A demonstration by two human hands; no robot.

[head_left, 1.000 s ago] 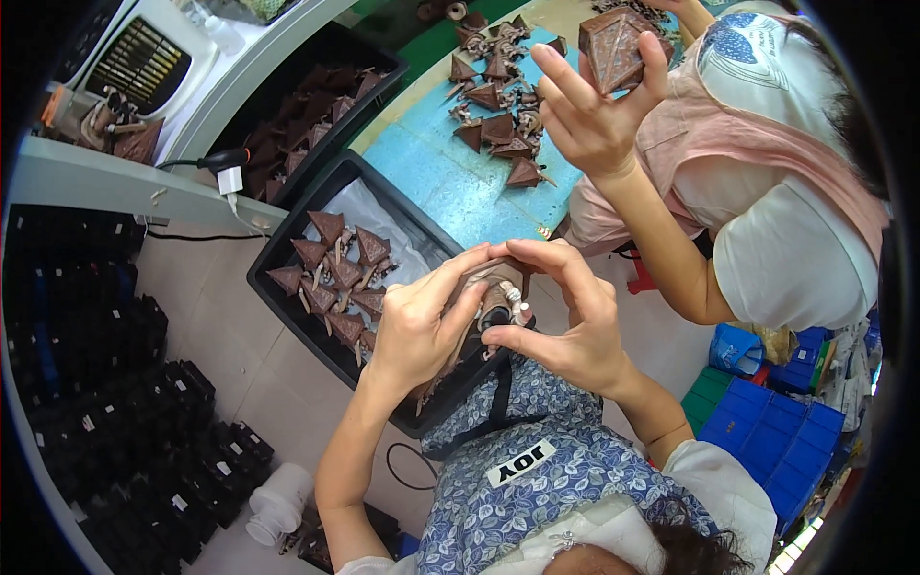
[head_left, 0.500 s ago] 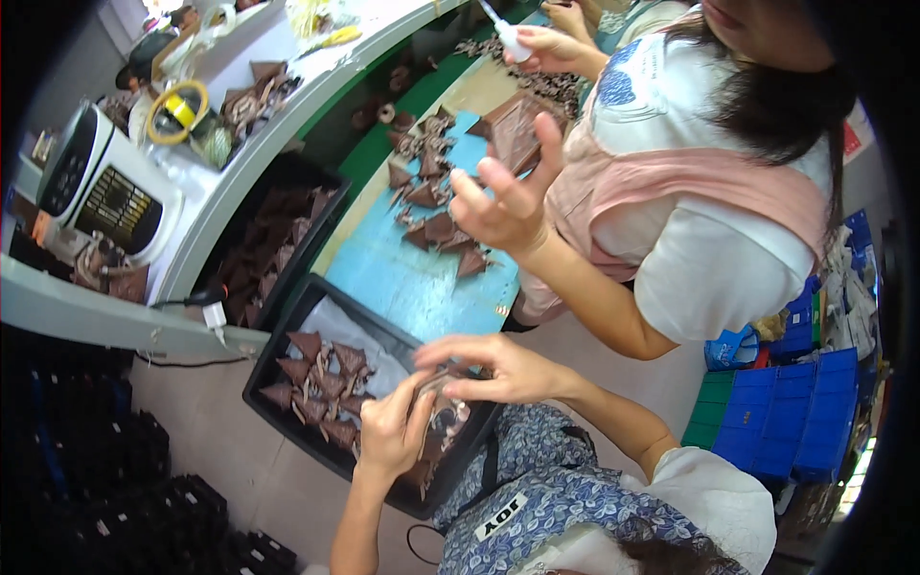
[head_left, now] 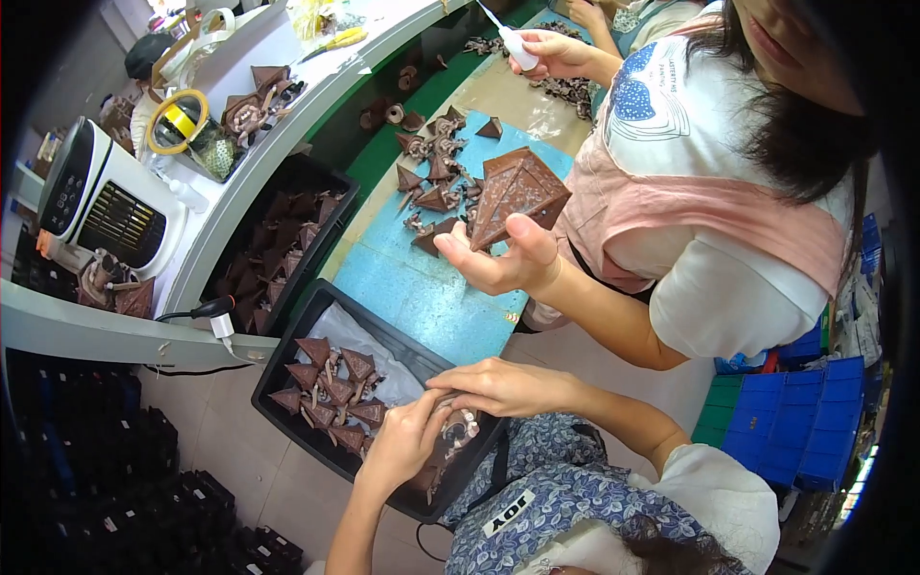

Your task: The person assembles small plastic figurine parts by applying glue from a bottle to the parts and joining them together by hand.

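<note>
The person's left hand [head_left: 406, 439] is bent around the brown figurine [head_left: 461, 430], its grip closed on the near left side with the thumb toward the right. The right hand [head_left: 498, 385] comes across from the opposite side, fingers flat over the top and tips meeting the left fingers; whether this second grip clamps or only presses cannot be told. The figurine lies between the two, under the right palm and just right of the left thumb, so both are equally near. Its pale details show on the side toward the body; its long axis is hidden by the fingers.

Under the hands is the right end of a black tray [head_left: 385, 333]. Farther left in it, beside a white plastic sheet [head_left: 391, 381], sits a cluster of pointed brown pieces [head_left: 337, 388]. Beyond the tray's far edge is the blue-covered tabletop [head_left: 407, 305], above which a co-worker's hand [head_left: 506, 264] supports a large faceted brown piece [head_left: 517, 196].
</note>
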